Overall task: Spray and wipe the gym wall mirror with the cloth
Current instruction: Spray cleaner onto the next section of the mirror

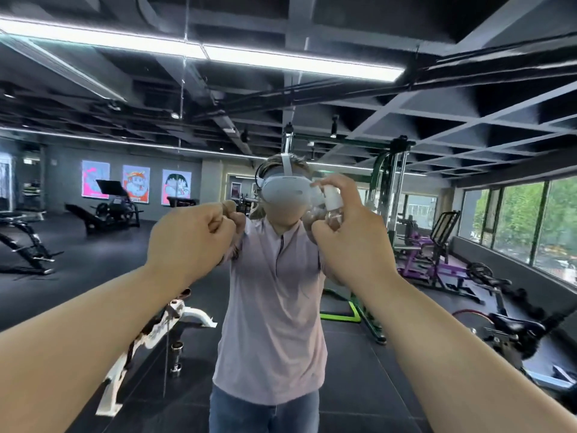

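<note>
Gym wall mirror (93,245) of reflective glass; right hand (352,245) fingers wrap clear white-capped spray bottle (332,201), left hand (187,239) fingers curled into fist.

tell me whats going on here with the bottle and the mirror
A person stands close in front of the gym wall mirror, both arms raised toward the glass. The right hand holds a small clear spray bottle, with a finger over its white nozzle, aimed at the mirror. The left hand is curled in a fist beside it. No cloth shows plainly, so whether that fist holds one cannot be told.
</note>
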Motion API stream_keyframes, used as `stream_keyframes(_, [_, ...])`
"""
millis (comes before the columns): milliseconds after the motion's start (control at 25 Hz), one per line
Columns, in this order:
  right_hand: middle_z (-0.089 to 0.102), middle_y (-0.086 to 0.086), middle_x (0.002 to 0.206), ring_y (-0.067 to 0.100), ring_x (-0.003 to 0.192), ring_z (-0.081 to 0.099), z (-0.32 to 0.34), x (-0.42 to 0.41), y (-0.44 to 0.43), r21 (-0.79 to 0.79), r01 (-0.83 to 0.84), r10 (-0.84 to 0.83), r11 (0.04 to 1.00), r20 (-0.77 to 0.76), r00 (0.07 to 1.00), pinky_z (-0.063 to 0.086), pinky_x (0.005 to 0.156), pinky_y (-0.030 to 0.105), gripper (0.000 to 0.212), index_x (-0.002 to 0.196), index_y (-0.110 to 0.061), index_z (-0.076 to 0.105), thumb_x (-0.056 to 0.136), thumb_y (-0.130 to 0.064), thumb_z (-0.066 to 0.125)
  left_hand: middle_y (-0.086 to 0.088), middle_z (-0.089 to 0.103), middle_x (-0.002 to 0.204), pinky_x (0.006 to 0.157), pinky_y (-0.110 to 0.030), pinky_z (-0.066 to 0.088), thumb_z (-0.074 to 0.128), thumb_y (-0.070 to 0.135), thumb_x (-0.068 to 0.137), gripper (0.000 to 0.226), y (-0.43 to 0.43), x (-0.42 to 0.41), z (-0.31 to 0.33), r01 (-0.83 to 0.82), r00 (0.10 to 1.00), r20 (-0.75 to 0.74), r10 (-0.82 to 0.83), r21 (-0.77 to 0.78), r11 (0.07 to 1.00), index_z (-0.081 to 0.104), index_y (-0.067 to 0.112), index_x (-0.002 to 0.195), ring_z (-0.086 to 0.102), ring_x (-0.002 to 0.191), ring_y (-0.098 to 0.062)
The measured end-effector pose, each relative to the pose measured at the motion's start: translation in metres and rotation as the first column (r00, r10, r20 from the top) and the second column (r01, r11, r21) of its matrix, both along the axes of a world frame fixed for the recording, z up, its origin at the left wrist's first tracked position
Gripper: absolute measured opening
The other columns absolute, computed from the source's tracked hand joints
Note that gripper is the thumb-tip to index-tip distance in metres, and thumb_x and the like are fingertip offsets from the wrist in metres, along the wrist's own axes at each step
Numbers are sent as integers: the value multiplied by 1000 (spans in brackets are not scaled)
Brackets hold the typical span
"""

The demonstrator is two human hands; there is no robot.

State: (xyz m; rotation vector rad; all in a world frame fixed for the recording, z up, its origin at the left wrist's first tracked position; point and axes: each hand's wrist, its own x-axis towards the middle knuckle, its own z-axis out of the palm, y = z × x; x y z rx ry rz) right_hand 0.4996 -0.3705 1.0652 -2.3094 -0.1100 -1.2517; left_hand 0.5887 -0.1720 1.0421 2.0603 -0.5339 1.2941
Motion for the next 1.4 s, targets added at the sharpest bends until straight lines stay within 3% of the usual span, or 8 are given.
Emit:
stream_keyframes(200, [66, 1, 69, 21, 60, 64, 42, 12, 24, 121, -57, 38, 991, 150, 988, 56, 59, 43, 55, 124, -49, 40, 84, -15, 55, -3, 43, 48, 47, -27, 27, 45, 31, 81, 37, 17, 10, 39, 23, 993, 113, -33, 91, 996, 27, 16, 53, 42, 51, -21])
stream_keyframes(480, [56, -1, 72, 15, 57, 51, 133, 17, 42, 55, 70, -83, 996, 285, 955, 38, 50, 27, 51, 127, -41, 38, 86, -14, 53, 5, 27, 42, 47, -22, 19, 46, 27, 76, 36, 15, 13, 126, 8, 920, 381, -89, 209, 978, 22, 18, 51, 30, 42, -16])
stream_keyframes(760, [49, -6, 74, 13, 60, 49, 200, 17, 35, -46, 160, -130, 986, 388, 913, 35, 48, 27, 50, 128, -36, 38, 85, -14, 51, 2, 39, 49, 49, -25, 22, 53, 20, 83, 38, -7, 11, 185, -25, 924, 381, -18, 108, 994, 31, 14, 53, 39, 56, -20])
stream_keyframes(960, [56, -4, 80, 19, 64, 56, 226, 11, -1, -113, 177, -124, 978, 370, 921, 43, 51, 28, 56, 130, -41, 37, 84, -12, 49, 3, 34, 48, 48, -27, 21, 52, 19, 83, 38, -47, 5, 209, -43, 906, 423, 6, 78, 996, 29, 15, 53, 32, 50, -11])
stream_keyframes(1120, [56, -3, 77, 20, 69, 59, 225, 3, -55, -223, 149, -61, 963, 359, 931, 47, 54, 32, 67, 138, -39, 29, 82, -14, 55, -1, 46, 58, 49, -30, 32, 49, 25, 88, 23, -107, -18, 228, 145, 914, 391, -105, -75, 987, 44, 13, 68, 42, 54, -18])
stream_keyframes(1240, [57, -5, 80, 8, 67, 56, 222, -1, -88, -305, 26, 58, 952, 262, 963, 42, 52, 22, 97, 153, -22, -1, 82, -21, 66, 1, 67, 87, 70, -44, 57, 51, 39, 92, 16, -156, -36, 240, 567, 822, 212, -528, -233, 790, 54, 26, 101, 67, 71, -19])
stream_keyframes(1280, [57, -5, 81, 5, 65, 55, 222, -2, -99, -326, -14, 95, 945, 233, 968, 38, 50, 17, 103, 153, -17, -7, 83, -21, 67, 0, 68, 93, 77, -48, 57, 54, 40, 90, 22, -174, -42, 241, 641, 766, 174, -619, -280, 715, 52, 31, 111, 69, 78, -19])
stream_keyframes(1400, [54, -10, 72, -5, 57, 56, 227, -7, -128, -374, -124, 201, 919, 176, 964, 36, 45, 6, 108, 152, -16, -18, 85, -11, 67, 1, 67, 93, 86, -44, 56, 56, 36, 93, 38, -220, -60, 242, 662, 740, 136, -659, -320, 678, 43, 43, 127, 67, 86, -17])
